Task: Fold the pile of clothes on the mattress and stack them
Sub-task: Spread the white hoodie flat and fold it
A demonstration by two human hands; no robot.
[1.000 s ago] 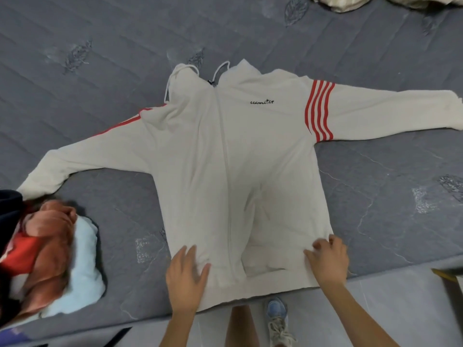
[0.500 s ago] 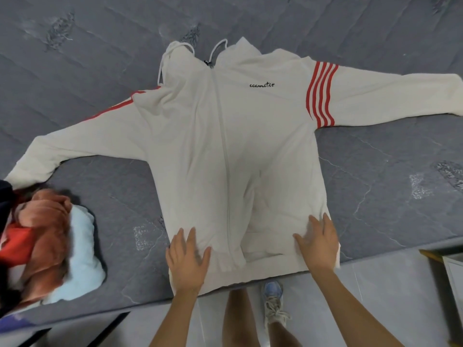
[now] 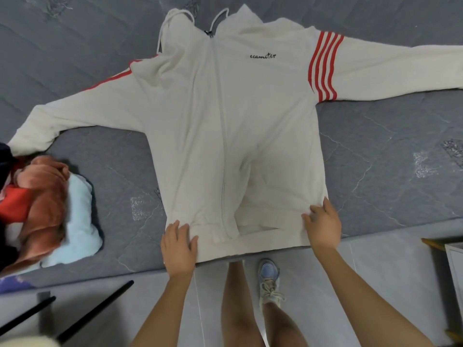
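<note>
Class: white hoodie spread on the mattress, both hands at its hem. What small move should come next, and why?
Probably lift the right hand to fold the right-hand sleeve inward: the hoodie lies flat, both sleeves outstretched, left hand pressing the hem.

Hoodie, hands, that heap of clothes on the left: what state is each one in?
Hoodie: spread front up, unfolded, sleeves out to both sides, zip looks closed.
Left hand: open, flat on the hem's left corner.
Right hand: open, fingers pressing the hem's right corner.
Heap of clothes: bunched, unfolded, at the left of the mattress.
</note>
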